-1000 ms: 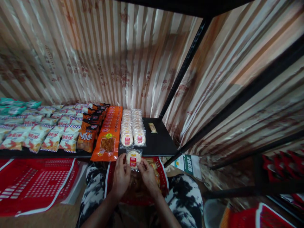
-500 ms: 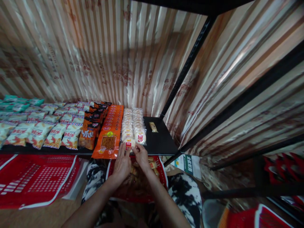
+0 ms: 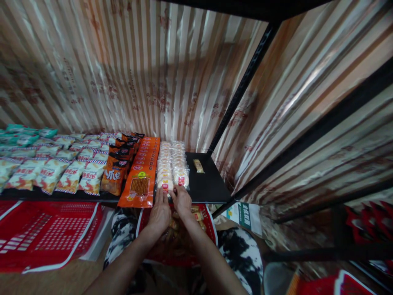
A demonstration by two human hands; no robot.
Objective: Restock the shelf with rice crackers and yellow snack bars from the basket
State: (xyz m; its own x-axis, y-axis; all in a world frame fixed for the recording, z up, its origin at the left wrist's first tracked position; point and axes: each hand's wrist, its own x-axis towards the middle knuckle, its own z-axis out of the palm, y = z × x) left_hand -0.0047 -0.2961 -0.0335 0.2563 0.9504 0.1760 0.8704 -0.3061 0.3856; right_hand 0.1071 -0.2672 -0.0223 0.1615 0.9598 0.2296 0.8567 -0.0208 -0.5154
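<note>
Two rows of round white rice crackers in clear wrappers run from back to front on the black shelf (image 3: 211, 180). My left hand (image 3: 161, 211) lies at the front rice cracker packet (image 3: 166, 186) of the left row, fingers stretched forward and touching its near edge. My right hand (image 3: 181, 203) is bent at the same packet's right corner, thumb and fingertips closed together there; the grip is partly hidden. Just beyond the right fingers is the front cracker packet (image 3: 181, 180) of the right row. Below my forearms, a red basket (image 3: 211, 229) holds several small golden-wrapped snacks.
One small wrapped snack (image 3: 198, 166) lies alone on the shelf's right part. Left of the crackers are an orange snack bag (image 3: 139, 176), brown bags (image 3: 113, 176) and white chip bags (image 3: 92, 176). Another red basket (image 3: 52, 233) stands lower left. A black post (image 3: 242, 90) rises at right.
The front cracker packet, held between both hands before, now sits against the left row. My left fingers have flattened and both hands have drawn slightly lower.
</note>
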